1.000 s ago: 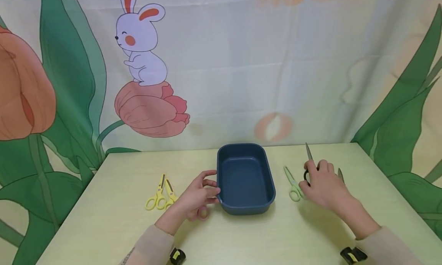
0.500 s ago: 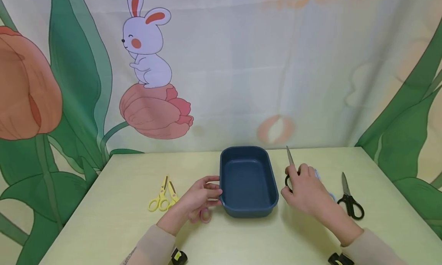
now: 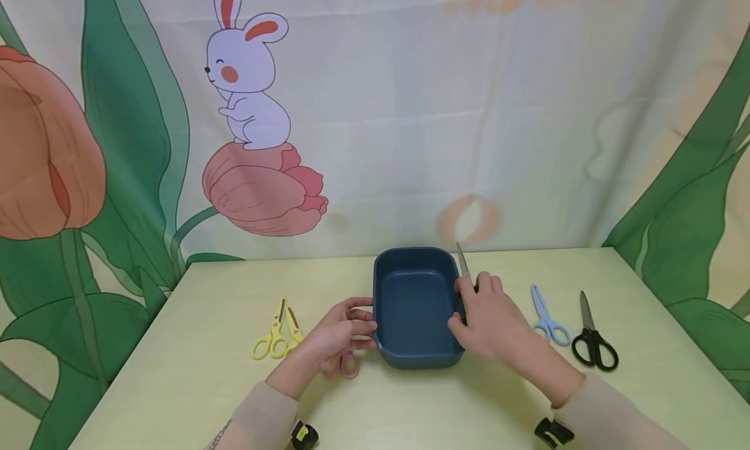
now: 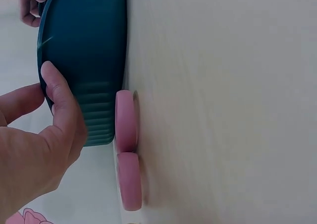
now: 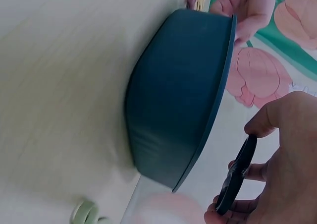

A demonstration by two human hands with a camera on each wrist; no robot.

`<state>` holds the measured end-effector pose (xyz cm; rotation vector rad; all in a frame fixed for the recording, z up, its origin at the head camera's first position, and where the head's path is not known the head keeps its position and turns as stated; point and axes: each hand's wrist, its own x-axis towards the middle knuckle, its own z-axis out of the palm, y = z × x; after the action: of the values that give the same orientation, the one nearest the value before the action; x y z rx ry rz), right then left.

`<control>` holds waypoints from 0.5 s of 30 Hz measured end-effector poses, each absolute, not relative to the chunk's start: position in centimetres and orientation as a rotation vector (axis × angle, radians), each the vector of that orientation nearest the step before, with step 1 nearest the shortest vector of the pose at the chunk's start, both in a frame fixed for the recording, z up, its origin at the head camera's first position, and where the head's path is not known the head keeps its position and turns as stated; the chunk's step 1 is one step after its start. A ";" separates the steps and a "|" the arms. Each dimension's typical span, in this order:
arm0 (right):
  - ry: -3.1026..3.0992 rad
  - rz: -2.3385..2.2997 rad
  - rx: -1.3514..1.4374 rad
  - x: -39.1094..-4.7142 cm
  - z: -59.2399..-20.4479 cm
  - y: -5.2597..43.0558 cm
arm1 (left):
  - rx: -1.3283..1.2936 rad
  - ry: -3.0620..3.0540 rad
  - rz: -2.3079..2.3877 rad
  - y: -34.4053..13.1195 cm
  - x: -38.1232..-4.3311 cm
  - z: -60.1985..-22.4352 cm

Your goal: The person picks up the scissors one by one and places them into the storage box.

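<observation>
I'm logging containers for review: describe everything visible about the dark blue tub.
The dark blue tub looks like plastic: rectangular, open-topped, with rounded corners, a thin rim, outward-sloping walls and ribbing on part of the outside. It stands upright on the pale table, its visible floor bare. The left grip holds its left side; the right grip covers part of its right rim in the head view, but shows apart in the right wrist view.

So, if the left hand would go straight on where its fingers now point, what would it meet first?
The left hand would meet the left side of the dark blue rectangular tub first; its fingertips seem to touch it there. What comes beyond is hard to judge for depth.
</observation>
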<state>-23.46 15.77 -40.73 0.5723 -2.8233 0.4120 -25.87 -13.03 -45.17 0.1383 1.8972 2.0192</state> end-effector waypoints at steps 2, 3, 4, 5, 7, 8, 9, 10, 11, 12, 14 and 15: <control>-2.835 0.405 0.587 -23.6 -40.9 15.1 | 0.141 1.899 2.019 -13.1 -25.9 -45.1; -2.842 0.403 0.594 -23.6 -40.9 14.8 | 0.140 1.900 2.019 -13.1 -25.9 -45.1; -2.849 0.399 0.601 -23.7 -41.0 14.5 | 0.139 1.899 2.018 -13.1 -26.0 -45.1; -2.855 0.393 0.609 -23.7 -41.1 14.2 | 0.135 1.897 2.018 -13.1 -26.0 -45.1; -2.867 0.387 0.622 -23.7 -41.1 13.7 | 0.133 1.894 2.019 -13.1 -26.0 -45.1; -2.874 0.382 0.626 -23.8 -41.1 13.4 | 0.133 1.893 2.019 -13.1 -26.0 -45.1; -2.881 0.381 0.629 -23.8 -41.1 13.2 | 0.131 1.892 2.020 -13.1 -26.0 -45.1; -2.886 0.375 0.634 -23.9 -41.2 12.9 | 0.130 1.892 2.022 -13.0 -26.0 -45.1; -2.891 0.365 0.637 -23.9 -41.2 12.7 | 0.129 1.894 2.023 -13.0 -26.0 -45.1; -2.899 0.356 0.637 -24.0 -41.3 12.4 | 0.131 1.895 2.026 -13.0 -26.0 -45.1; -2.908 0.329 0.634 -24.2 -41.6 12.0 | 0.132 1.894 2.025 -12.9 -26.0 -45.1; -2.909 0.312 0.629 -24.3 -41.8 11.8 | 0.133 1.897 2.023 -12.9 -26.0 -45.0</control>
<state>-24.33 11.78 -41.75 0.6286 -2.9093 0.3124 -26.00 -12.89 -45.02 0.1329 1.8966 2.0228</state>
